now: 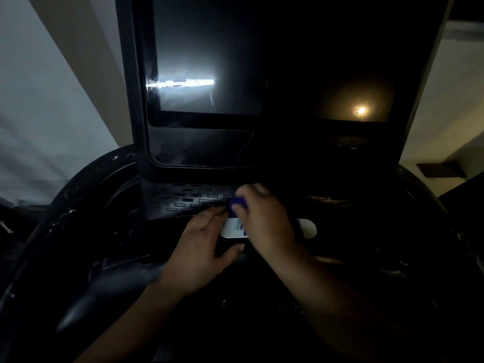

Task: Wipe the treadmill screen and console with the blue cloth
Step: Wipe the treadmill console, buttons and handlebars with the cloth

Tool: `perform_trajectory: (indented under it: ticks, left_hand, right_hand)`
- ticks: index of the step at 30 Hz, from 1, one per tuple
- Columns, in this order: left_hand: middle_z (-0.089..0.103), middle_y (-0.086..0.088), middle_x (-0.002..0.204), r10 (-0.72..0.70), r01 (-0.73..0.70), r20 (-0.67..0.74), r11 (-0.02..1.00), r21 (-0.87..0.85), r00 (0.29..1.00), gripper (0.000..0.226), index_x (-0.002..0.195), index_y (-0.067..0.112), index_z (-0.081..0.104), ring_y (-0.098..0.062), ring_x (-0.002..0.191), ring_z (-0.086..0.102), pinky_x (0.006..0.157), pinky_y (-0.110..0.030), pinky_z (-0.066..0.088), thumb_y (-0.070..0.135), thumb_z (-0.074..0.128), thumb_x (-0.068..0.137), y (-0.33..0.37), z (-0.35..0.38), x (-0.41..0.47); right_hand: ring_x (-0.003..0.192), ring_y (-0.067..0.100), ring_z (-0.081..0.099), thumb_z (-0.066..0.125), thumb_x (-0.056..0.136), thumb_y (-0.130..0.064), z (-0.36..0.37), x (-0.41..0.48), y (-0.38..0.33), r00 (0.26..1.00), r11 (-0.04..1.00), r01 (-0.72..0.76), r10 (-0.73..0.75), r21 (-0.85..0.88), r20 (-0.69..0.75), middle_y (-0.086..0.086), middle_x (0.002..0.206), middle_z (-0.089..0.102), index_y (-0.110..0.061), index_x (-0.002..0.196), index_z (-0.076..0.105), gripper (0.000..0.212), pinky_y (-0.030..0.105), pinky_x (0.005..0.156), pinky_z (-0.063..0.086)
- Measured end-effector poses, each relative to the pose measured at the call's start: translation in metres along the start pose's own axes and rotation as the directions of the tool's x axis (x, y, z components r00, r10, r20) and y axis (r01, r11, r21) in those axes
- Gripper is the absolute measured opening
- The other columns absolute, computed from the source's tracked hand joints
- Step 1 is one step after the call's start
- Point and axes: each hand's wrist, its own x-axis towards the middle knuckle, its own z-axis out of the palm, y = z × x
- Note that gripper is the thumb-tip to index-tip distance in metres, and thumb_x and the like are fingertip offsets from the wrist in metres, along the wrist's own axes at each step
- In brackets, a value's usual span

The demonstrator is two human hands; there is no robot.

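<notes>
blue cloth (237, 203) under right hand (264, 218) (curled)

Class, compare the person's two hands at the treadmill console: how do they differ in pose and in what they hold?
The right hand is curled around the blue cloth; the left hand holds nothing. The right hand presses at the slotted vent panel; the left hand lies flat and open, lower, beside the white label. Both rest on the console below the dark screen.
</notes>
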Motion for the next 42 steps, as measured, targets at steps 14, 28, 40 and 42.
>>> perform_trajectory:
  ticks: [14,28,40,42]
  left_hand:
    - [0.042,0.005,0.150,-0.016,0.016,0.002,1.000,0.001,1.000,0.080,0.143,0.018,0.049,-0.011,0.138,0.036,0.117,-0.031,0.030,0.069,0.048,0.082,0.007,-0.007,-0.002]
    - [0.031,0.000,0.157,-0.075,0.076,0.010,0.991,-0.107,0.997,0.103,0.154,0.013,0.028,-0.006,0.144,0.021,0.110,-0.002,0.005,0.066,0.067,0.075,0.003,-0.011,-0.003]
    - [0.022,0.001,0.162,-0.036,0.037,0.008,0.989,-0.145,0.999,0.107,0.156,0.016,0.019,-0.006,0.147,0.015,0.116,-0.015,0.012,0.060,0.074,0.077,0.002,-0.009,-0.001]
    - [0.024,0.000,0.161,-0.037,0.040,0.018,0.989,-0.139,0.999,0.109,0.156,0.014,0.020,-0.010,0.148,0.018,0.117,-0.019,0.016,0.070,0.066,0.073,0.000,-0.008,0.000]
  right_hand:
    - [0.093,0.025,0.059,0.055,0.086,-0.036,-0.052,0.002,0.040,0.977,0.893,-0.069,0.152,-0.444,0.153,0.001,0.102,0.064,-0.023,0.095,0.046,0.018,0.035,0.075,0.049]
    - [0.096,0.007,0.062,0.059,0.083,-0.014,-0.023,-0.018,0.017,0.951,0.958,-0.126,0.043,0.257,0.307,-0.015,0.106,0.064,-0.039,0.109,0.055,0.036,0.030,0.088,0.050]
    - [0.107,0.006,0.056,0.065,0.086,-0.015,-0.014,-0.022,0.013,0.990,0.958,-0.090,0.057,0.271,0.128,-0.010,0.116,0.057,-0.027,0.118,0.058,0.034,0.026,0.092,0.045]
    - [0.104,0.011,0.056,0.060,0.085,-0.011,-0.005,-0.023,0.002,0.987,0.983,0.045,-0.071,0.178,0.142,-0.006,0.114,0.057,-0.021,0.114,0.064,0.031,0.029,0.091,0.046]
